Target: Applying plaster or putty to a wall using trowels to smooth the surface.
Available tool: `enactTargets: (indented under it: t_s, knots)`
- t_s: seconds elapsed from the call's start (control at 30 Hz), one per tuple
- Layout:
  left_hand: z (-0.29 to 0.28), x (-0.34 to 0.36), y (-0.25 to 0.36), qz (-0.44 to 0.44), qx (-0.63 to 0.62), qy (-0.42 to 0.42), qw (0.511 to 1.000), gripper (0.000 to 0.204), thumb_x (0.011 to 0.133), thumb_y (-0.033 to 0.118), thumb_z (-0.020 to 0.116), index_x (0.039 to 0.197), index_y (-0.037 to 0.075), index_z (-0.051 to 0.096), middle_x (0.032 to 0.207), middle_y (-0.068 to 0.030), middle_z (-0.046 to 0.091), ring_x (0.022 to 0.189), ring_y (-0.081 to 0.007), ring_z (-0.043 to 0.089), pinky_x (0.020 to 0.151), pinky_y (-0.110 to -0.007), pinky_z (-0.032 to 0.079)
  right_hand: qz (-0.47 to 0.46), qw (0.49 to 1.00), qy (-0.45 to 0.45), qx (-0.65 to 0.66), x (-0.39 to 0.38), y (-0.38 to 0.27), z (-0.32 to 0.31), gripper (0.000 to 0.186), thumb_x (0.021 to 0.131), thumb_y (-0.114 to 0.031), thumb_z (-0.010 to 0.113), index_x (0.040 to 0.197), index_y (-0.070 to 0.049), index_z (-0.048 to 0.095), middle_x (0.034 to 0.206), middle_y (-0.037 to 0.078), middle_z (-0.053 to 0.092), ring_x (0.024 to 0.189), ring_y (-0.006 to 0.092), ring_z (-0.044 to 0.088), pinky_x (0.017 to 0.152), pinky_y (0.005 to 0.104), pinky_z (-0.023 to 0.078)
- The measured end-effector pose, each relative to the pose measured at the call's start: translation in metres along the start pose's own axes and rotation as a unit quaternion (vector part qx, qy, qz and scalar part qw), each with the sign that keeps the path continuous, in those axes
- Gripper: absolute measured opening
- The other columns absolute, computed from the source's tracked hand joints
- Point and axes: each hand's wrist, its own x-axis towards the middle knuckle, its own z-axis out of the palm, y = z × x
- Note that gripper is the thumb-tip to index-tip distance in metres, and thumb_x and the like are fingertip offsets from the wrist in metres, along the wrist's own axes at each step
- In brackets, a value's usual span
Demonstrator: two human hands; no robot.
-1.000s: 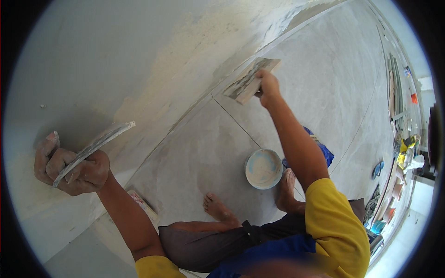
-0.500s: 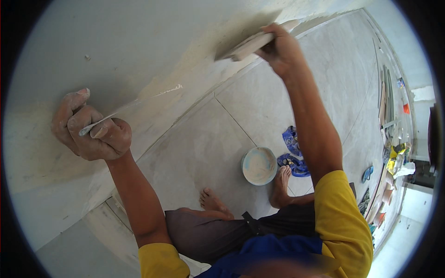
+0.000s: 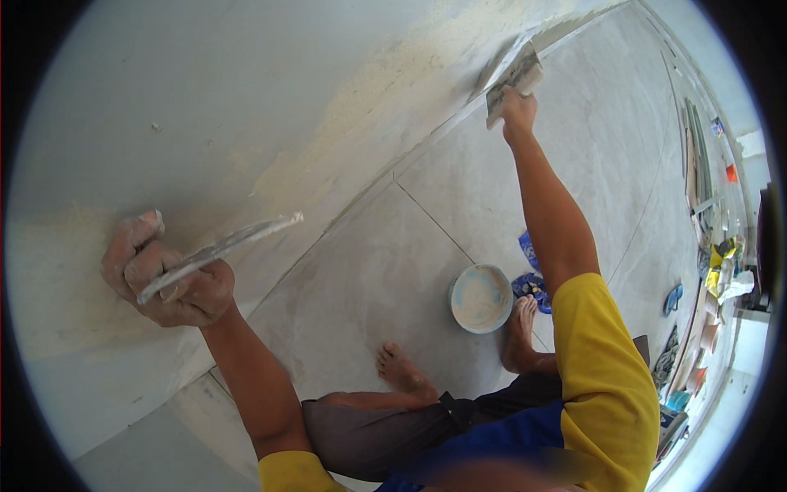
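Grey, putty-streaked metal shows on the wide trowel clamped in the grip of the right hand; compared with half a second ago, the hand has gone farther out along the foot of the wall, and the tool, then seen nearly side-on, now turns its broad face to view. The left hand, slightly lower in the picture than before, keeps its grip closed on a thin plate, which shows a wider sliver of its face. The right arm reaches well forward, almost straight, while the left is held out beside the wall with dusty fingers curled. The trowel's long axis slants from lower left to upper right, roughly along the corner between wall and floor, one long edge toward the wall; whether it touches, I cannot tell. The plate, well apart from it, points its free end up and to the right. Nearer the body, a round bowl of pale paste stands on the floor, near the right foot and a blue bag
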Motion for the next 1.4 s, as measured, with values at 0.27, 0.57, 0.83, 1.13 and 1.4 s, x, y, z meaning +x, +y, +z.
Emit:
enactTargets:
  t_s: [0.27, 0.57, 0.83, 1.13, 1.4]
  knots:
    - [0.001, -0.006, 0.000, -0.013, 0.017, -0.007, 1.000, 0.037, 0.093, 0.045, 0.035, 0.075, 0.014, 0.043, 0.085, -0.0073, 0.054, 0.077, -0.0178, 0.054, 0.062, -0.031, 0.048, 0.043, 0.980, -0.123, -0.148, -0.198, -0.031, 0.089, 0.068, 0.075, 0.000, 0.060, 0.138, -0.002, 0.035, 0.102, 0.022, 0.063, 0.091, 0.0334, 0.061, 0.079, 0.0375, 0.047]
    - [0.011, 0.000, 0.001, -0.044, -0.049, 0.027, 0.997, 0.032, 0.095, 0.033, 0.029, 0.074, 0.013, 0.042, 0.084, -0.0119, 0.054, 0.072, -0.0172, 0.053, 0.059, -0.029, 0.048, -0.131, 0.962, -0.237, -0.031, -0.332, -0.072, 0.079, 0.047, 0.082, -0.007, 0.061, 0.127, 0.000, 0.050, 0.086, 0.017, 0.063, 0.074, 0.0284, 0.063, 0.069, 0.0332, 0.048]
    - [0.040, -0.109, 0.104, -0.677, -0.314, -0.054, 0.663, 0.053, 0.093, 0.032, 0.053, 0.130, -0.002, 0.037, 0.121, -0.0136, 0.048, 0.113, -0.0251, 0.048, 0.092, -0.036, 0.044, 0.147, 0.974, -0.173, -0.002, -0.253, -0.107, -0.018, 0.014, 0.077, 0.002, 0.055, 0.091, 0.003, 0.057, 0.068, 0.006, 0.056, 0.064, 0.0107, 0.051, 0.058, 0.0269, 0.043]
    - [0.088, -0.127, 0.184, -0.723, -0.656, -0.166, 0.139, 0.041, 0.096, 0.022, 0.043, 0.133, 0.005, 0.038, 0.129, -0.0085, 0.048, 0.118, -0.0223, 0.048, 0.099, -0.037, 0.039, -0.344, 0.776, -0.508, -0.147, -0.222, -0.139, -0.082, 0.059, 0.079, -0.023, 0.066, 0.133, -0.011, 0.046, 0.141, 0.015, 0.039, 0.134, 0.0303, 0.033, 0.109, 0.0478, 0.025]
    - [0.090, -0.080, 0.190, -0.654, -0.612, -0.017, 0.443, 0.051, 0.094, 0.022, 0.052, 0.134, 0.000, 0.028, 0.124, -0.0126, 0.045, 0.116, -0.0242, 0.046, 0.100, -0.038, 0.037, 0.028, 0.893, -0.364, -0.263, -0.180, -0.095, -0.147, 0.047, 0.078, -0.010, 0.059, 0.123, -0.001, 0.051, 0.121, 0.019, 0.055, 0.111, 0.0327, 0.053, 0.096, 0.0444, 0.041]
